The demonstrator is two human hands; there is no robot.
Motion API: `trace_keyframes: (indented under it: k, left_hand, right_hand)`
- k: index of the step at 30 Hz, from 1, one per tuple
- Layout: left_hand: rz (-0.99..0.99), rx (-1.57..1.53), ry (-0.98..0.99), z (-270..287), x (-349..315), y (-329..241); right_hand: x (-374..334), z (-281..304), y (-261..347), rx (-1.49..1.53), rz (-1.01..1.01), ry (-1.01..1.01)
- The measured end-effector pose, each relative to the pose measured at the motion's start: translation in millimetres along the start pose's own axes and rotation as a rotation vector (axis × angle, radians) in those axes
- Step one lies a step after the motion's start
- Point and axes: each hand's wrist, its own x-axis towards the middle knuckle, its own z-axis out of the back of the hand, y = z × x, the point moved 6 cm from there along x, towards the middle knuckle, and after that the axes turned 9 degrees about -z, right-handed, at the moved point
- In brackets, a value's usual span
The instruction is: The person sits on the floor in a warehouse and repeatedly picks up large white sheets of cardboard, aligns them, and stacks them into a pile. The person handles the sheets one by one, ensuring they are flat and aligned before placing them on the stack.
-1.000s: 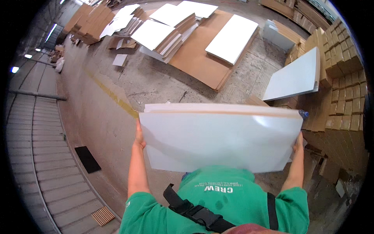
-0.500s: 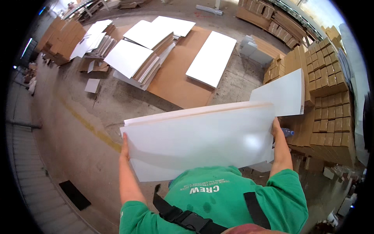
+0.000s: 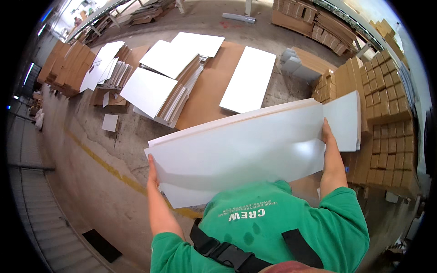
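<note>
Between my two hands I carry a small stack of large white panels (image 3: pixel 241 152), tilted up in front of my body. My left hand (image 3: pixel 153 170) is closed on its left end, and my right hand (image 3: pixel 327 133) grips the right end. The fingers of both hands are largely hidden behind the panels. Beyond the held stack, a neat pile of white panels (image 3: pixel 249 79) lies on a brown cardboard sheet (image 3: pixel 214 91). To its left stands a taller, uneven stack of white panels (image 3: pixel 148 91).
Stacked brown cardboard bundles (image 3: pixel 391 136) rise at the right, with a white panel (image 3: pixel 343 120) standing before them. More cardboard (image 3: pixel 66 68) and loose white sheets (image 3: pixel 102 66) stand far left. A small white block (image 3: pixel 110 122) and a black mat (image 3: pixel 101 245) lie on the floor.
The right end of the held panels has risen, so the stack slants more. My view has turned slightly, and both hands keep their hold.
</note>
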Motion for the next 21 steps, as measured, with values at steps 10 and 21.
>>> trace_keyframes:
  k: [10, 21]
  left_hand:
    - [0.035, -0.118, -0.281, -146, 46, 6]
    - [0.154, -0.209, -0.363, -248, 81, 0]
  right_hand:
    - [219, -27, 189, -0.351, -0.078, -0.025]
    - [369, 20, 254, -0.438, -0.2, 0.01]
